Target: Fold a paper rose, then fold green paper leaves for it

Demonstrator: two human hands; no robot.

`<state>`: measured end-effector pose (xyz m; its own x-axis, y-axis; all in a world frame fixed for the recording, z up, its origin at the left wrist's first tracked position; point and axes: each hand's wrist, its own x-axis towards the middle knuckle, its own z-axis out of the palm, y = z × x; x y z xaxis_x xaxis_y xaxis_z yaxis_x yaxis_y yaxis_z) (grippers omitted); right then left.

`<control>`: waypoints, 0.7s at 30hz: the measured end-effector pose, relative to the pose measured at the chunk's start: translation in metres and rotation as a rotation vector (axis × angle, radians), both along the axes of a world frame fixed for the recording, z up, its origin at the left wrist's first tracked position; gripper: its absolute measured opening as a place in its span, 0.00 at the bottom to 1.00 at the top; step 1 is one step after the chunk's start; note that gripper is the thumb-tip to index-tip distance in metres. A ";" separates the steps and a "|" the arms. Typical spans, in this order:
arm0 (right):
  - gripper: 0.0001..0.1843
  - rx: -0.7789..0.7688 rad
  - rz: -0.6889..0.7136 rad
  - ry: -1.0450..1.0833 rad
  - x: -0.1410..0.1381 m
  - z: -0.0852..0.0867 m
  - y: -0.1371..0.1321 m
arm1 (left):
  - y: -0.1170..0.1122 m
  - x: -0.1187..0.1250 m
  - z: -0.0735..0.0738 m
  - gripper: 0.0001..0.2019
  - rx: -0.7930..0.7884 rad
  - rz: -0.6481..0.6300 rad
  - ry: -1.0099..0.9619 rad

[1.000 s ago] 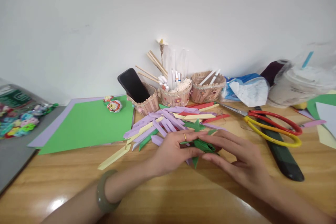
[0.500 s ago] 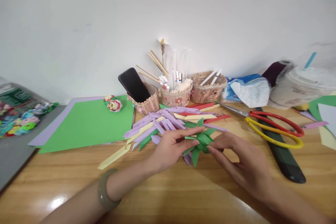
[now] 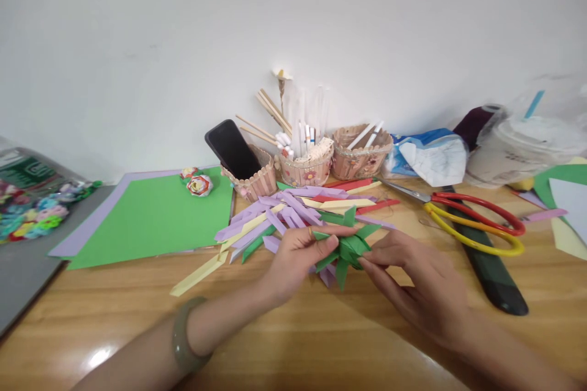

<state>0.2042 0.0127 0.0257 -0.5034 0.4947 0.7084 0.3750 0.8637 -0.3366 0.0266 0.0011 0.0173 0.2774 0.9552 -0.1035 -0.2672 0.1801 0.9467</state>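
Note:
Between my two hands, just above the table, is a green folded-paper piece (image 3: 352,249) with several pointed strips sticking out around a rounded middle. My left hand (image 3: 296,259) pinches its left side between thumb and fingers. On the right, the fingertips of my right hand (image 3: 415,278) are closed on its edge. Behind the hands lies a loose pile of folded paper strips (image 3: 293,211) in purple, yellow, red and green. One yellow strip (image 3: 199,274) sticks out of the pile toward the front left.
Red-and-yellow-handled scissors (image 3: 477,223) rest across a dark flat tool (image 3: 493,275) at right. Decorated stick baskets (image 3: 305,172) and a phone (image 3: 232,148) line the wall. Green paper sheets (image 3: 151,220) carry small paper roses (image 3: 199,184). A bagged drink cup (image 3: 518,149) stands far right.
My left thumb has drawn back to the left along the green paper piece, uncovering more of its middle. My right hand still pinches its edge. The view has shifted slightly.

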 end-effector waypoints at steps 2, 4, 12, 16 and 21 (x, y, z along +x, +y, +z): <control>0.05 0.008 -0.017 -0.012 0.000 -0.001 0.001 | 0.001 -0.001 0.000 0.14 -0.029 0.013 -0.010; 0.05 0.060 -0.036 -0.054 0.001 -0.003 0.003 | 0.004 -0.002 0.002 0.12 -0.052 0.086 -0.007; 0.08 0.333 0.047 -0.370 0.006 0.005 0.001 | 0.009 0.003 0.017 0.17 -0.117 0.213 0.063; 0.14 0.434 0.086 -0.417 0.002 0.017 0.001 | 0.009 0.002 0.020 0.12 -0.054 0.177 0.172; 0.16 0.474 0.131 -0.443 0.001 0.020 0.000 | 0.011 -0.001 0.021 0.13 0.068 0.133 0.327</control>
